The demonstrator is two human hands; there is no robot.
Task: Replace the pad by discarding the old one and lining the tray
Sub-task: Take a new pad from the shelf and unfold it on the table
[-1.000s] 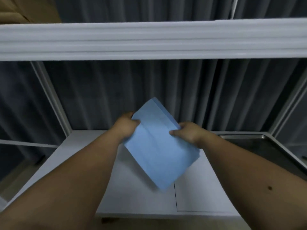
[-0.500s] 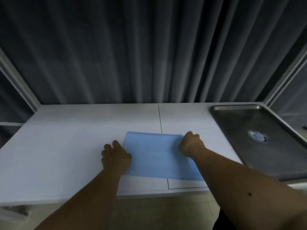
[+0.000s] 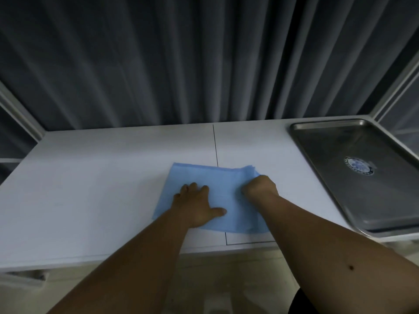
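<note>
A folded blue pad (image 3: 217,184) lies on the white table (image 3: 102,177), near its front edge at the middle. My left hand (image 3: 197,205) rests flat on the pad's left half, fingers spread. My right hand (image 3: 260,186) is closed on the pad's right edge, where the top layers are lifted and bunched. A bare steel tray (image 3: 322,150) with a round blue-and-white sticker (image 3: 359,165) in its middle sits at the table's right end.
A dark pleated curtain (image 3: 204,64) hangs right behind the table. White frame posts (image 3: 20,114) stand at the back corners. A thin seam (image 3: 215,143) runs across the tabletop. Pale floor (image 3: 226,279) shows below the front edge.
The pad came down from mid-air onto the table. My left hand has slid onto its left half, and my right hand has pinched and raised its right edge layers.
</note>
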